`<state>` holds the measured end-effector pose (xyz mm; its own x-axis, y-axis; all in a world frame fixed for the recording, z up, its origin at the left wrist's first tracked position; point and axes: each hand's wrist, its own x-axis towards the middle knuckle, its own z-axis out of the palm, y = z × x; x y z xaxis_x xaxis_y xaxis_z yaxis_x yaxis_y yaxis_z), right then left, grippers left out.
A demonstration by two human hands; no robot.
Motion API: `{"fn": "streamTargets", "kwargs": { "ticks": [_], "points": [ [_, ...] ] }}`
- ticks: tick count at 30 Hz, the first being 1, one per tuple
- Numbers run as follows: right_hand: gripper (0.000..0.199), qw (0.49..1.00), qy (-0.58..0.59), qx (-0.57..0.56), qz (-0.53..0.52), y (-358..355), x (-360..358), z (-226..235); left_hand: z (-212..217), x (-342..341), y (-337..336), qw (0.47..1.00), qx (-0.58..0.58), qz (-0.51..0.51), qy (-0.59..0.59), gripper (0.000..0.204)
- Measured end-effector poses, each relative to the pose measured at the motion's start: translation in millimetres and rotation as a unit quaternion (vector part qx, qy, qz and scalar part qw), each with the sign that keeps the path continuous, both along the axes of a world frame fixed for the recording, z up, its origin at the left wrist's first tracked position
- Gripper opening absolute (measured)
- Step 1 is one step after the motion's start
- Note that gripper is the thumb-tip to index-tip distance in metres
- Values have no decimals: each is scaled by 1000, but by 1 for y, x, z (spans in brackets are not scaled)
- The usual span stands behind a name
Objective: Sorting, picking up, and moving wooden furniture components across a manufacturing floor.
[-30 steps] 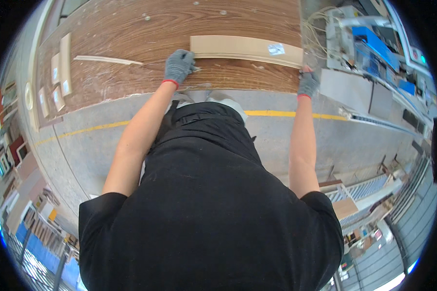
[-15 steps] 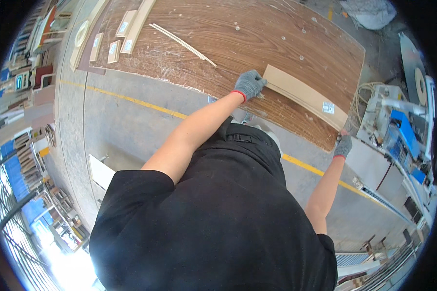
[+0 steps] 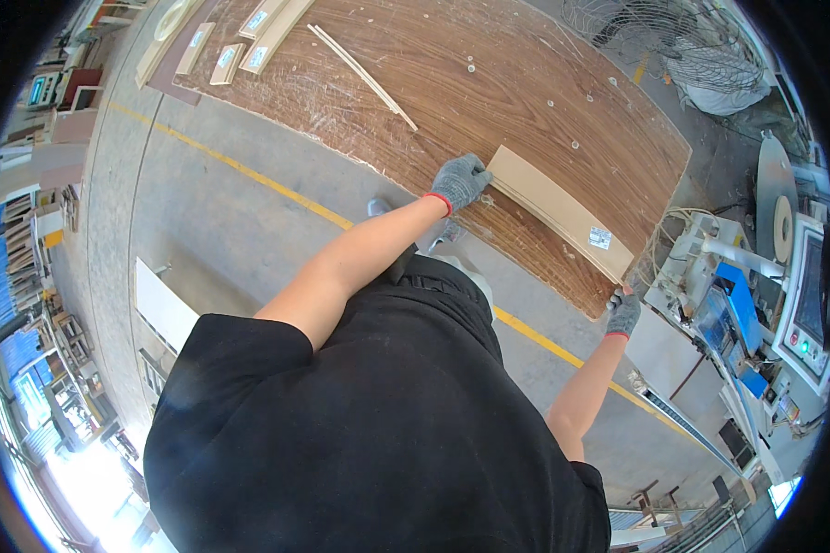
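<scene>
A flat beige board (image 3: 563,210) with a white label near its right end lies along the near edge of a brown wood-grain table (image 3: 452,83). It looks like more than one layer along its near side. My left hand (image 3: 463,182), in a grey glove with a red cuff, is closed on the board's left end, thumb and fingers pinching the corner. At the other end, by the table's right corner, my right hand (image 3: 623,311) wears a matching glove and holds the board's end; its fingers are partly hidden.
Two thin strips (image 3: 364,78) lie left of the board. Several short labelled boards (image 3: 228,64) sit at the table's far left. To the right stand a machine with a control panel (image 3: 807,309) and a blue part (image 3: 738,295). Tangled wire (image 3: 710,55) lies beyond the far right corner.
The view has shifted and turned slightly, so the table and board appear moved within it. Both hands stay at the board's two ends.
</scene>
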<state>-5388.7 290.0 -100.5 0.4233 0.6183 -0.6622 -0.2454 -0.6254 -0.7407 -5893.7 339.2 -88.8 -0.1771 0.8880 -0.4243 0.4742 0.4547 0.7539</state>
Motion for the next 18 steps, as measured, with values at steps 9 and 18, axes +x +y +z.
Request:
{"fn": "streamTargets", "kwargs": {
  "ticks": [9,18],
  "points": [
    [21,984,92,152,-17,-72,-13,51,5,-39,-64,996,-4,-36,-77,26],
    [23,970,207,68,105,-147,-147,48,-69,-188,-256,990,11,0,-143,26]
  ]
}}
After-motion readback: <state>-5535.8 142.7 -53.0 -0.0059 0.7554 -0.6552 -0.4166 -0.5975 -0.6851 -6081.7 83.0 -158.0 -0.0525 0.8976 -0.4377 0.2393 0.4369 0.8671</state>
